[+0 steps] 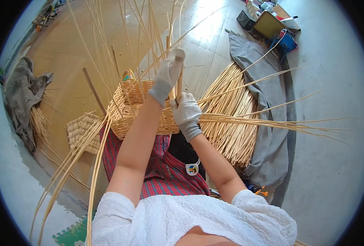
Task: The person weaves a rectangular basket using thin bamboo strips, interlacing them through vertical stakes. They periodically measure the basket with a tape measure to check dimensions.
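Cloth [273, 141], grey, spreads at the right, beside a bundle of rods [233, 141]. The basket [124, 125] sits directly before the person, above the striped fabric [169, 187], long weavers [73, 149] trailing from its left side. The right hand [188, 113] appears to grasp the foot of a stake [180, 84] at the basket's right side; the left hand [169, 74] is raised beside that stake, its grip too blurred to tell. Good handling likely means bracing the stake low, keeping it upright and bending rods gradually, without kinks.
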`<control>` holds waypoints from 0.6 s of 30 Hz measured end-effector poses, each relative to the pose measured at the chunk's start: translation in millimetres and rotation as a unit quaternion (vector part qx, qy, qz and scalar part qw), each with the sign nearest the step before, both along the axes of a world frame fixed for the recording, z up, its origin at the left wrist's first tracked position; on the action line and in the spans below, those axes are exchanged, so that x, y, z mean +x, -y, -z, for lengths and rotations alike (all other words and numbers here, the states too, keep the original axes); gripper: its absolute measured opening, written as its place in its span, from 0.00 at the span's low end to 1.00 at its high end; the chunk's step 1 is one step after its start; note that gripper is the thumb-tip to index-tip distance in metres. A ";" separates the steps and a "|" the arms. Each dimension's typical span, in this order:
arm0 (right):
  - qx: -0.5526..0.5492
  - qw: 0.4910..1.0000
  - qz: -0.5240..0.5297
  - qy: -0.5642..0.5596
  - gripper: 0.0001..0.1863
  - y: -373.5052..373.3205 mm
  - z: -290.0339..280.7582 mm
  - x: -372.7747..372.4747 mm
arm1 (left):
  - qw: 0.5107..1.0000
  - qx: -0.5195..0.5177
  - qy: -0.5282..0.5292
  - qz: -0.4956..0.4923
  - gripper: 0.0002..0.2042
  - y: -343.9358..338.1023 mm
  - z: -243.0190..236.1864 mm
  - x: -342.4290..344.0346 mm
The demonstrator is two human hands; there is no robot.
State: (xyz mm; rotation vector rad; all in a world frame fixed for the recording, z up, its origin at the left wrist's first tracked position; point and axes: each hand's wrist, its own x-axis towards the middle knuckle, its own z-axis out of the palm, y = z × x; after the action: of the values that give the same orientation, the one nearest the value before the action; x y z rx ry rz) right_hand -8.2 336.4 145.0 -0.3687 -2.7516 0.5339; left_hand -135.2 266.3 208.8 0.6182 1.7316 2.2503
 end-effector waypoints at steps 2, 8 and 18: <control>-0.008 1.000 0.023 -0.018 0.13 0.7 -2.3 -5.1 | 0.981 0.130 0.113 0.087 0.44 -18.6 22.9 -12.8; -0.060 0.995 -0.055 0.065 0.15 -43.0 23.9 -31.4 | 0.993 -0.032 -0.101 -0.060 0.34 14.9 54.9 83.7; -0.135 0.947 -0.005 -0.292 0.31 21.5 -16.9 5.8 | 0.884 -0.198 -0.013 -0.423 0.23 228.9 133.8 159.5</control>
State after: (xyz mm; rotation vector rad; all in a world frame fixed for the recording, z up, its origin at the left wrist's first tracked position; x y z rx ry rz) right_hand -2.3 314.9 161.9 -0.2121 -2.1149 0.8681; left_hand 24.3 37.4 75.1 -0.2725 2.7449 2.1834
